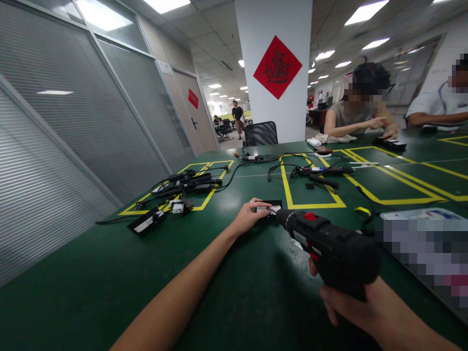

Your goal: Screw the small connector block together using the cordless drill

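A black and red cordless drill [331,243] is gripped in my right hand [360,307], its fingers wrapped round the handle below the motor housing. The drill points forward and left. Its bit meets, or comes very close to, a small black casing [276,203] with a white part inside. My left hand [248,217] holds that casing against the green table [204,302], fingers bent over its left side. The chuck and my fingers hide part of the casing. To the left lies another black piece with a white strip [144,223], beside a small white plug-like block [178,206].
Black cables [193,181] lie heaped inside yellow tape outlines at the left. More cords and a pen-shaped tool [329,170] lie farther back. A pale-topped case [424,214] stands at right. Across the table a person [351,119] handles a black part; another sits farther right.
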Demonstrator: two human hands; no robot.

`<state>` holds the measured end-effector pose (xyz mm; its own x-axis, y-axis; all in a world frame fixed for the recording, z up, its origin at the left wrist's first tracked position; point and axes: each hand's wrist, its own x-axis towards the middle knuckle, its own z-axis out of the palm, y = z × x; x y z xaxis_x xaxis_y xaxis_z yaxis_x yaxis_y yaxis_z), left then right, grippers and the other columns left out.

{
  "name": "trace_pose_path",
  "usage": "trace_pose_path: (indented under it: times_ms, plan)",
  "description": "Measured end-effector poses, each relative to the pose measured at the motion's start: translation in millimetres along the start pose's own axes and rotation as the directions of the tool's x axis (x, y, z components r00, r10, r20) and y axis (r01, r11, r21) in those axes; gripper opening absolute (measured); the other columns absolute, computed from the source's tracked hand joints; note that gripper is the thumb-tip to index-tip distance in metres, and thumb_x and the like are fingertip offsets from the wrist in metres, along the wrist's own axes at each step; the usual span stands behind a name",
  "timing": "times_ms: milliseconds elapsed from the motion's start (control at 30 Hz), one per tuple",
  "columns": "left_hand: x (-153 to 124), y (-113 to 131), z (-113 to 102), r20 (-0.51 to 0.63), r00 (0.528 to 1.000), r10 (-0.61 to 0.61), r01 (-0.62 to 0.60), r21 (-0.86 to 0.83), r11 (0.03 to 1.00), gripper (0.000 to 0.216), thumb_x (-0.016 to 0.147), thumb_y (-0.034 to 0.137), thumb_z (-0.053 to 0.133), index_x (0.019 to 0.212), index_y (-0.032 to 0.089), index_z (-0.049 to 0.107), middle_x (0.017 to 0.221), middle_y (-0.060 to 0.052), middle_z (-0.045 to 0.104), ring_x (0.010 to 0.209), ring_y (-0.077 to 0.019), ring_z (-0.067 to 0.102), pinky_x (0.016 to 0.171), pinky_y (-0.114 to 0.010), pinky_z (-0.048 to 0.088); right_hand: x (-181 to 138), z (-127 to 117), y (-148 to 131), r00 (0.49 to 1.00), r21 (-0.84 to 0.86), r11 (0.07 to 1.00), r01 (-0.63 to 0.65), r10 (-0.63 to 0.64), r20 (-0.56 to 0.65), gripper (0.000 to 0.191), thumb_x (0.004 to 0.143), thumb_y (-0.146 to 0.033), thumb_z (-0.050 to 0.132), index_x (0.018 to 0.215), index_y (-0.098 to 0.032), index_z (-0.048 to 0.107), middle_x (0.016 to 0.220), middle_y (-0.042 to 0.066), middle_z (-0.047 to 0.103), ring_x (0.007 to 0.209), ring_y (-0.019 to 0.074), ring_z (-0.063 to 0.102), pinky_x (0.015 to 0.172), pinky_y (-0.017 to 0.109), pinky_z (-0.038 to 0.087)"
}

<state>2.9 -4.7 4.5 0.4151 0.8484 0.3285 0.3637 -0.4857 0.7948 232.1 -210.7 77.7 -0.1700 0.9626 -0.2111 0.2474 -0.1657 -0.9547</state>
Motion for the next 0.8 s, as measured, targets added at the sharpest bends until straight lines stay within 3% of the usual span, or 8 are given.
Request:
trace_pose_path:
  times_ms: [200, 433, 667, 800]
  plan:
    - [-0.4, -0.7, 0.4, 0.006, 1.0, 0.0, 0.0, -0.011, 1.0, 0.03, 0.075, 0.034, 0.061, 0.1, 0.019, 0.068, 0.1, -0.006, 0.057, 0.09, -0.0187, 0.054, 0.077, -0.029, 0.042, 9.3, 1.0, 20.0, 0.998, 0.044, 0.998, 0.045, -0.047, 0.045, 0.038, 0.069, -0.047, 0.061, 0.094, -0.019, 0.053, 0.061, -0.003, 0.054, 0.052, 0.0135, 0.054, 0.052, 0.026, 0.045]
    - [0.9, -1.5, -0.4, 0.012, 1.0, 0.007, -0.008, 0.013, 1.0, 0.03, 0.075, 0.033, 0.061, 0.101, 0.019, 0.067, 0.099, -0.006, 0.057, 0.087, -0.0178, 0.053, 0.076, -0.028, 0.042, 6.3, 1.8, 13.7, 0.999, 0.07, 0.997, 0.035, -0.038, 0.035, 0.033, 0.069, -0.043, 0.062, 0.09, -0.019, 0.054, 0.059, -0.004, 0.054, 0.052, 0.0129, 0.054, 0.052, 0.025, 0.044]
    - [0.1, -3.0, -0.5, 0.012, 1.0, 0.012, -0.012, 0.014, 1.0, 0.03, 0.075, 0.034, 0.061, 0.1, 0.019, 0.067, 0.099, -0.006, 0.057, 0.086, -0.0169, 0.053, 0.075, -0.027, 0.041, 14.2, 2.8, 28.3, 0.996, 0.102, 0.992, 0.069, -0.074, 0.044, 0.041, 0.071, -0.039, 0.06, 0.105, -0.02, 0.047, 0.078, 0.0, 0.058, 0.048, 0.0109, 0.053, 0.05, 0.027, 0.044]
    - [-0.2, -2.4, 0.4, 0.015, 1.0, 0.011, -0.011, 0.001, 1.0, 0.03, 0.075, 0.034, 0.062, 0.1, 0.019, 0.067, 0.1, -0.006, 0.057, 0.088, -0.0176, 0.053, 0.077, -0.028, 0.041, 15.1, 2.5, 30.6, 0.996, 0.103, 0.993, 0.057, -0.063, 0.056, 0.042, 0.072, -0.038, 0.059, 0.107, -0.02, 0.046, 0.075, 0.0, 0.058, 0.05, 0.0116, 0.053, 0.052, 0.028, 0.044]
